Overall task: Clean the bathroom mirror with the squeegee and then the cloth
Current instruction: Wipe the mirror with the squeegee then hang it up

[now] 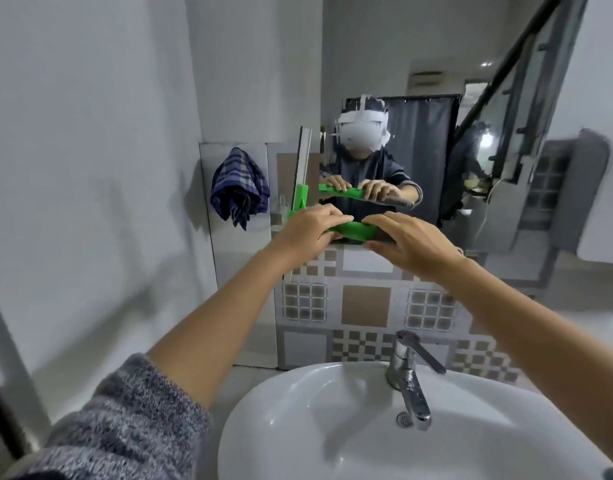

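A green squeegee [353, 231] with a pale blade [303, 168] is held up at the lower left corner of the bathroom mirror [436, 81]. Its blade stands upright just left of the mirror's edge and its green handle runs to the right. My left hand [305, 233] grips the handle near the blade end. My right hand [416, 244] holds the handle's other end, thumb beneath and fingers over it. A blue checked cloth [239, 188] hangs on the wall to the left of the squeegee. The mirror reflects both hands and the handle.
A white sink [298, 427] with a chrome tap [407, 372] lies below my arms. Patterned tiles [365, 306] cover the wall under the mirror. A plain grey wall [90, 168] stands on the left. The mirror reflects a dark curtain and a staircase.
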Available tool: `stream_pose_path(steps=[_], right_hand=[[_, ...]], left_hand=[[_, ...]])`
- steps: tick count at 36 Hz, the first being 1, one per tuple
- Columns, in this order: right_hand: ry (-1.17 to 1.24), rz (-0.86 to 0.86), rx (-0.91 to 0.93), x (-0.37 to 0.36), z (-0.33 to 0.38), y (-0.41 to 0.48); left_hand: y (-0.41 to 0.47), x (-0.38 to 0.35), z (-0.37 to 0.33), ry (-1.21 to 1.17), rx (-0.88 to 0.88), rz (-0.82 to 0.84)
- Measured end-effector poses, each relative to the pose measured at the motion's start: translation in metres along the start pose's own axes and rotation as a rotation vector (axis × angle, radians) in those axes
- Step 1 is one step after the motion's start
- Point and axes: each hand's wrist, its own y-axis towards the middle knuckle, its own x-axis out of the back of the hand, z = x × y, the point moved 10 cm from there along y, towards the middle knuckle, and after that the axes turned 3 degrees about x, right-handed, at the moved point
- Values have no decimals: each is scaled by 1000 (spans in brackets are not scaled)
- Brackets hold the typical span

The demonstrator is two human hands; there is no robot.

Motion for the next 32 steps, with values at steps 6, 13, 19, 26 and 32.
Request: stream_pose_path(steps=[6,13,19,26,32], right_hand=[[-123,-158,-101,47,-22,5],[-321,-284,-136,120,-56,46],[-345,-359,-211,162,-89,94],[-387,-397,-223,184,-118,151],[-461,-404,-141,203,-123,194]], left_hand=[[53,27,-30,49,-161,-35],[122,89,-49,78,-227,-299],[162,135,-20,14,9,-645],[160,96,5,22,113,-738],[161,34,43,41,197,-621]])
